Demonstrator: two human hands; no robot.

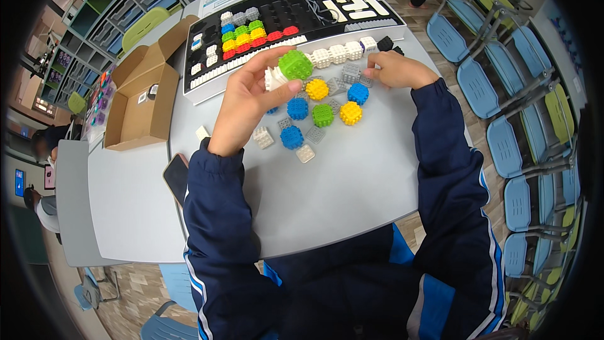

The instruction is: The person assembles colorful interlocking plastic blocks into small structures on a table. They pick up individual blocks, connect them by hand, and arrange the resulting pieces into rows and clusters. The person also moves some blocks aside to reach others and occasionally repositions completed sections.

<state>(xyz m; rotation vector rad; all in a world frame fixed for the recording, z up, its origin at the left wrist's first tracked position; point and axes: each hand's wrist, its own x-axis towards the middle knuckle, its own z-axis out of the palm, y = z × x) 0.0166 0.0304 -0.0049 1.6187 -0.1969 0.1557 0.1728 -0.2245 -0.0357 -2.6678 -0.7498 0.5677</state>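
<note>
My left hand point(246, 91) is raised over the table, its fingers and thumb closed round a green studded block point(294, 64) with a white piece point(274, 78) against it. To the right, my right hand point(397, 70) is low over the table, fingertips pinched at a small grey block point(365, 80), next to a larger grey block point(351, 73). Between the hands lie blue blocks point(297, 109), yellow blocks point(318, 89), a green block point(323, 115) and flat grey plates point(316, 135). A row of joined white blocks point(338, 54) lies behind them. Nearer me is a white block point(263, 138).
A black-lined kit tray point(277, 17) with coloured and white parts stands at the back. Left of it is an open cardboard box point(141, 97). A phone point(176, 177) lies by the left table edge. Blue chairs point(476, 88) line the right side; another person stands far back.
</note>
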